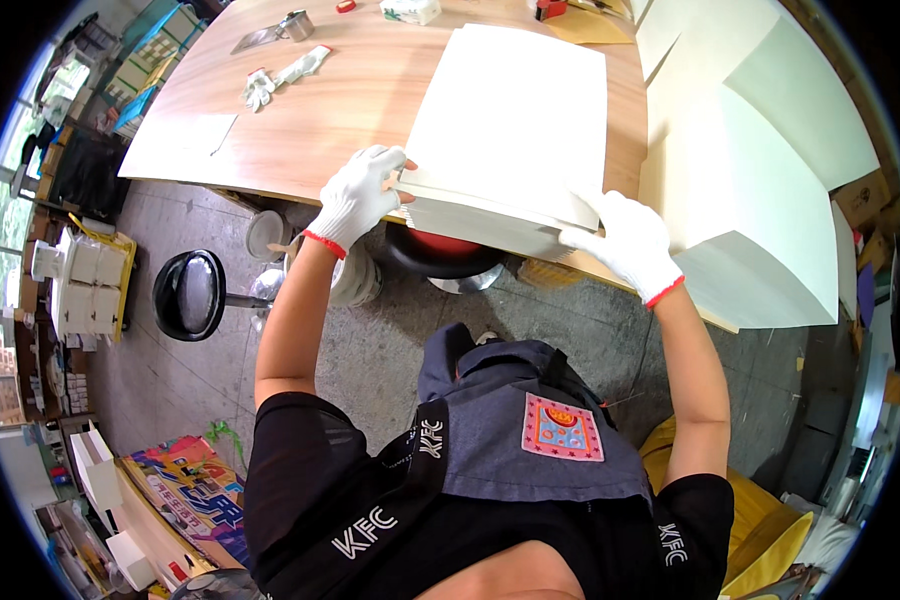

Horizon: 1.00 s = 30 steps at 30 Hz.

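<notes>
A tall stack of large white paper sheets (515, 120) lies at the table's near edge, its layered front side facing me. My left hand (358, 195), in a white knit glove with a red cuff and bare thumb and fingertips, is at the stack's near left corner. Its thumb and forefinger are spread apart there, touching the edge. At the near right corner is my right hand (630, 240), gloved the same way. Its fingers stretch over the top while the thumb points left along the front side. Both hands look open; the undersides of their fingers are hidden.
More big white sheets (770, 190) stand piled at the right. On the wooden table (350, 110) lie spare gloves (285, 78), a metal cup (296, 25) and a tissue pack (410, 10). Below are a black-and-red stool (440, 250), buckets (355, 280) and a black-seated stool (190, 295).
</notes>
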### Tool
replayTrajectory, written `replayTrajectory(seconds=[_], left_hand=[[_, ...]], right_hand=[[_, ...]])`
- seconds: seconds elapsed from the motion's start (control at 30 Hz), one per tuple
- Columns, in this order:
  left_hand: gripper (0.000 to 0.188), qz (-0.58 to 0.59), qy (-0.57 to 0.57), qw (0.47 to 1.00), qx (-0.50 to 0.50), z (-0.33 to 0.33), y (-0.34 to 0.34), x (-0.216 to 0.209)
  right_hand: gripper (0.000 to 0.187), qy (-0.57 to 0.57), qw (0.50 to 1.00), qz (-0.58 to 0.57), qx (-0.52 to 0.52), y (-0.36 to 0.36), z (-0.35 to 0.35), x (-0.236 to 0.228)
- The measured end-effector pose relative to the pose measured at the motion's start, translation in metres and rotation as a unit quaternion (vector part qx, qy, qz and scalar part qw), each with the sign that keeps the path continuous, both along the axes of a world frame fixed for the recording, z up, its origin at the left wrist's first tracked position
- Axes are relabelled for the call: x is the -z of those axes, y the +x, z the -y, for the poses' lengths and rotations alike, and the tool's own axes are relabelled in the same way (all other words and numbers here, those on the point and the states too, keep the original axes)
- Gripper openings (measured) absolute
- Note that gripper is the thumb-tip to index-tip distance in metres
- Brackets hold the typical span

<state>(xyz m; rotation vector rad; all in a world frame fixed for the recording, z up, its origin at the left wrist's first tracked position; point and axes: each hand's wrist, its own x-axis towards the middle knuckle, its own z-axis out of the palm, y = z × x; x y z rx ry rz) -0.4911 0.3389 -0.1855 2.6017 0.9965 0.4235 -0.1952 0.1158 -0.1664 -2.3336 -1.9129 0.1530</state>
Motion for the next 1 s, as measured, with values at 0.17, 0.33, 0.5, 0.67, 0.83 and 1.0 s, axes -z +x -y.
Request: replayTrajectory(seconds=[0.17,0.33,0.5,0.67,0.83,1.0], left_hand=[[0.029,0.021,0.002,0.999,0.043,-0.011,-0.003,0.012],[0.026,0.025,0.036,0.997,0.059,-0.012,-0.005,0.013],[0.022,0.031,0.008,0.998,0.048,-0.008,-0.005,0.009],[0.019,0.024,-0.018,0.998,0.049,-0.013,-0.007,0.008],[0.019,-0.005,-0.029,0.999,0.038,-0.013,-0.007,0.005],[0.020,0.010,-0.002,0.999,0.050,-0.013,-0.009,0.008]], right_hand=[[0.060,0.034,0.999,0.012,-0.020,0.003,0.012,0.016],[0.050,0.105,0.993,0.034,-0.032,-0.003,0.020,0.027],[0.045,0.162,0.984,0.049,-0.048,-0.002,0.024,0.038],[0.042,0.177,0.982,0.043,-0.056,-0.003,0.023,0.038],[0.041,0.151,0.987,0.037,-0.044,-0.005,0.024,0.036],[0.038,0.171,0.983,0.035,-0.053,-0.004,0.023,0.041]])
